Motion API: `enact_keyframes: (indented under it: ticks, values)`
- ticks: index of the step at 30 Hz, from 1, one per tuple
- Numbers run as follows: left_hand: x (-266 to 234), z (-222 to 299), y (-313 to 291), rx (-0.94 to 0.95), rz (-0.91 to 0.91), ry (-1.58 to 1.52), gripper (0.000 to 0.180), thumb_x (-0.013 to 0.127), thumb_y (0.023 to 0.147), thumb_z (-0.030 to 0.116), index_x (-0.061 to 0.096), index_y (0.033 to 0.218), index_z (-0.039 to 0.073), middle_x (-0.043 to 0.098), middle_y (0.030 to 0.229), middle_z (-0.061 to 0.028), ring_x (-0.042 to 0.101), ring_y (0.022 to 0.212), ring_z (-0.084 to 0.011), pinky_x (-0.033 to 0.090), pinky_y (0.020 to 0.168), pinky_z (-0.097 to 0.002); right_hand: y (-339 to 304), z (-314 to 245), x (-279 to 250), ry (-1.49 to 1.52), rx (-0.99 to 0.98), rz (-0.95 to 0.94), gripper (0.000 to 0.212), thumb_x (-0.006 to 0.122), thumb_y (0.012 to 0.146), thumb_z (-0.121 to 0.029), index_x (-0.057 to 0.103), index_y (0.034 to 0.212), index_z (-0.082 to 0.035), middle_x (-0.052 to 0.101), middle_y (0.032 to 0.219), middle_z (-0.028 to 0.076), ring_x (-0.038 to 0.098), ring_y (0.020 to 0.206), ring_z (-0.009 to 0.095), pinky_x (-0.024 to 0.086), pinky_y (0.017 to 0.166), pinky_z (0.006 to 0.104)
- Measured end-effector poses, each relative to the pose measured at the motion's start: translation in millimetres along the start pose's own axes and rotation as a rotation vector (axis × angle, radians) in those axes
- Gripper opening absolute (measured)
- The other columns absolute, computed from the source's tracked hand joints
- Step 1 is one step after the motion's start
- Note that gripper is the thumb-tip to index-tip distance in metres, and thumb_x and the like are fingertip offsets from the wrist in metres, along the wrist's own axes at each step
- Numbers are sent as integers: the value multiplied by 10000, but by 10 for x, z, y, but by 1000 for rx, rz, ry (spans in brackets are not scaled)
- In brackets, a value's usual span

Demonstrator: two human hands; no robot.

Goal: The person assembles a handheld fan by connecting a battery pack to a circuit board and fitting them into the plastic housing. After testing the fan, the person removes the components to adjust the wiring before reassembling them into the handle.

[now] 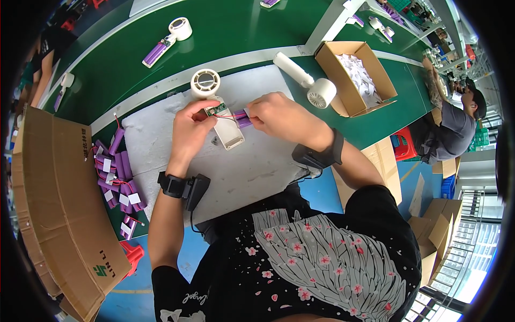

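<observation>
We pin the white handheld fan [217,110] on the grey mat [252,161] with our left hand [193,126], grip closed on it, so our right hand [279,115] can pinch the wired purple battery [242,119] steady.

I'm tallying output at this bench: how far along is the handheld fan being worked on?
Mid-assembly. Done: one closed white fan lies on the mat by the cardboard box. In hand: the left hand steadies the open fan body, its circuit board exposed, while the right hand holds the purple battery, joined to the board by red wire. Left: battery not yet seated, no cover on; a pile of purple batteries waits.
</observation>
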State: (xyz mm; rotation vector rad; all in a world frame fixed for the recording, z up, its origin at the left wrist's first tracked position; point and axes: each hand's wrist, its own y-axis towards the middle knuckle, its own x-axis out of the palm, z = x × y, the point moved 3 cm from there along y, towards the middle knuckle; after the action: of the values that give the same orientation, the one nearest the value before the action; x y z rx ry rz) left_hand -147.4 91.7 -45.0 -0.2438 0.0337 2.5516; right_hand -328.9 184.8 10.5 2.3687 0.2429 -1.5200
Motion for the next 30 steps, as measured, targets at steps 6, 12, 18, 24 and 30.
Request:
enact_keyframes:
  ticks: [6,12,18,24,30]
  values:
    - [-21,6,0,-6,8,12,322,648,750,-13,713,1055,64,695,938,-32,603,724,-96,489,682,-242,2,-39,25,-17,82,33,74,636,700,7,609,761,38,656,797,186,621,732,375,527,675,367]
    - [-20,-42,34,-2,-8,20,318,651,748,-2,718,1048,77,702,900,-33,616,718,-103,496,675,-248,-54,113,38,98,137,177,104,632,720,10,641,821,34,659,772,164,653,704,318,533,661,346]
    - [-43,-50,-4,-11,25,15,323,650,744,5,720,1049,87,701,882,-38,616,713,-104,492,665,-247,-291,521,-372,113,400,396,134,645,794,-58,684,890,27,698,821,134,687,724,188,534,655,304]
    - [3,23,23,5,-14,50,320,650,746,10,721,1048,88,699,867,-46,616,716,-102,491,674,-239,-923,1086,-1295,-577,856,584,306,672,844,-210,686,1063,4,717,881,153,693,788,210,537,724,319]
    - [-47,-9,-13,-52,-42,75,323,661,752,19,720,1062,90,699,894,-46,621,733,-100,501,695,-237,-134,127,-323,183,130,190,380,734,768,-43,651,1138,-24,679,1051,135,649,944,250,511,812,329]
